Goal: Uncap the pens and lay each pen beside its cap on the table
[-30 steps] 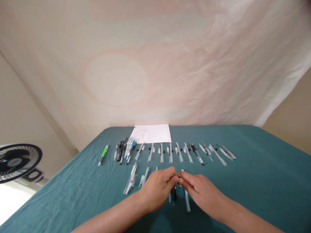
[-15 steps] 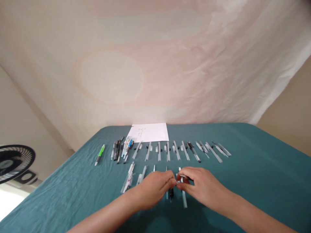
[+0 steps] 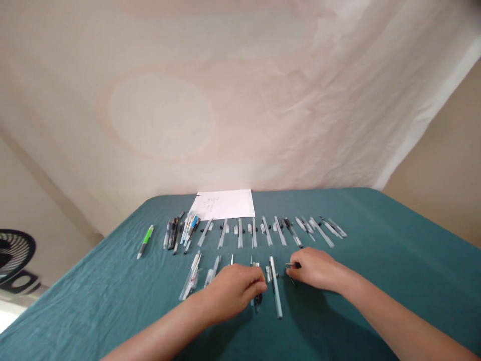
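Observation:
My left hand (image 3: 238, 291) is closed, thumb against the curled fingers, low over the front row of pens. Anything inside its grip is hidden. Dark and clear pen parts (image 3: 257, 300) show just beneath its fingertips. To the right of it lies a whitish pen barrel (image 3: 275, 288), with a small clear cap (image 3: 268, 274) alongside. Beyond that barrel, my right hand (image 3: 315, 268) pinches a slim dark pen piece (image 3: 291, 264) close to the cloth. Another thin dark part (image 3: 293, 282) shows below those fingers.
Farther back runs a row of clear pen barrels (image 3: 240, 233) with small parts beside them. Bunched pens (image 3: 173, 233) and a green pen (image 3: 146, 241) lie left. White paper (image 3: 225, 203) is at the back of the green cloth (image 3: 93, 301). A fan (image 3: 15, 255) stands off the left edge.
My hands have parted: the right moved away to the right with the dark piece, uncovering the whitish barrel. My left hand stays low over the front row. The view has shifted slightly.

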{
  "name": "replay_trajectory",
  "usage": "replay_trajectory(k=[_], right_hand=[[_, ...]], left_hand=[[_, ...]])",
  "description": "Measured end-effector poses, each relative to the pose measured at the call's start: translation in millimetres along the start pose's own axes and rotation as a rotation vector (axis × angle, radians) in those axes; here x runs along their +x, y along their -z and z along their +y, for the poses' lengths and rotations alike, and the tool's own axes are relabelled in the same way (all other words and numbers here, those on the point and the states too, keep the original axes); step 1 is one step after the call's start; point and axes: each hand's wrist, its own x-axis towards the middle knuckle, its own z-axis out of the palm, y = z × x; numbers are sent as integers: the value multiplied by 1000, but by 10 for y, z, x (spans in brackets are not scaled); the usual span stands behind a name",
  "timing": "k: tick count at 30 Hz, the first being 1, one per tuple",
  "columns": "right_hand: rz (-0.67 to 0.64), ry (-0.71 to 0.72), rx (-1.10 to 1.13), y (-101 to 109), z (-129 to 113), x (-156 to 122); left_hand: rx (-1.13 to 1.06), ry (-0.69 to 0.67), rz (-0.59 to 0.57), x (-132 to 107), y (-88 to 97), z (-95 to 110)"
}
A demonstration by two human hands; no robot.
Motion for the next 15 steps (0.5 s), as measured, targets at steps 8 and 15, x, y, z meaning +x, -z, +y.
replay_trajectory(k=[8, 15], right_hand=[[-61, 212, 420, 222, -213, -191], [-536, 281, 1093, 196, -507, -304]], left_hand=[[-206, 102, 153, 38, 6, 41], [-349, -39, 202, 5, -15, 89]])
